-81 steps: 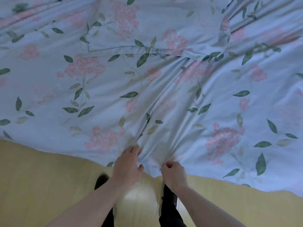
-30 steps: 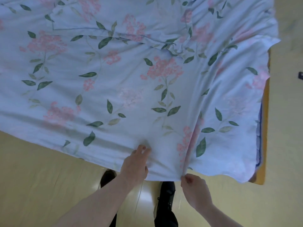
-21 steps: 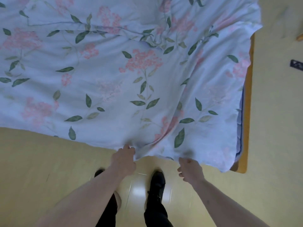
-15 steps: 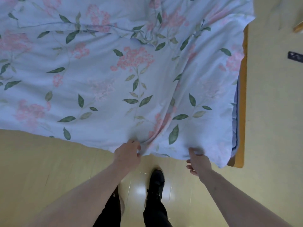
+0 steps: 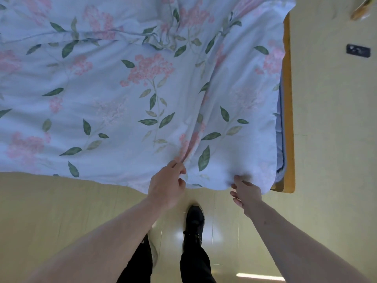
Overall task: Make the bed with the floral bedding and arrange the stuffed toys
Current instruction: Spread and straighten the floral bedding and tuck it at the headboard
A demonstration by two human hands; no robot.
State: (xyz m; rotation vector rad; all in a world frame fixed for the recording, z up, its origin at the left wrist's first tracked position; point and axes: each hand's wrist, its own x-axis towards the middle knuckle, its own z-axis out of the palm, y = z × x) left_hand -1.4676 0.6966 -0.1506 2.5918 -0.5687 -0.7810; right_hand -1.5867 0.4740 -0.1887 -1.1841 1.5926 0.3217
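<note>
Pale yellow flooring (image 5: pixel 61 211) fills the near part of what I see from the head camera, glossy enough to carry a bright reflection beside my black shoe (image 5: pixel 194 219). Black trouser legs (image 5: pixel 195 262) stand just short of the bed's side. Both bare forearms reach forward from me to the hanging hem of the floral duvet (image 5: pixel 122 111).

My left hand (image 5: pixel 166 186) has its fingers and thumb curled round a bunch of fabric at the hem, and a raised fold runs from that pinch up across the duvet toward the far side. My right hand (image 5: pixel 245 192) sits at the hem nearer the duvet's corner, its forefinger and thumb touching the cloth edge while the other fingers hang loosely; I cannot tell whether it really has a hold.

Beyond my hands, the duvet, light blue with pink blossom clusters and green leaves, spreads over the bed and drapes over its near side. Right of the duvet's corner, a strip of blue mattress edge (image 5: pixel 279 139) shows against the orange wooden bed frame (image 5: pixel 288 99). Farther right of the frame, a small dark object (image 5: pixel 358 51) lies on the floor.
</note>
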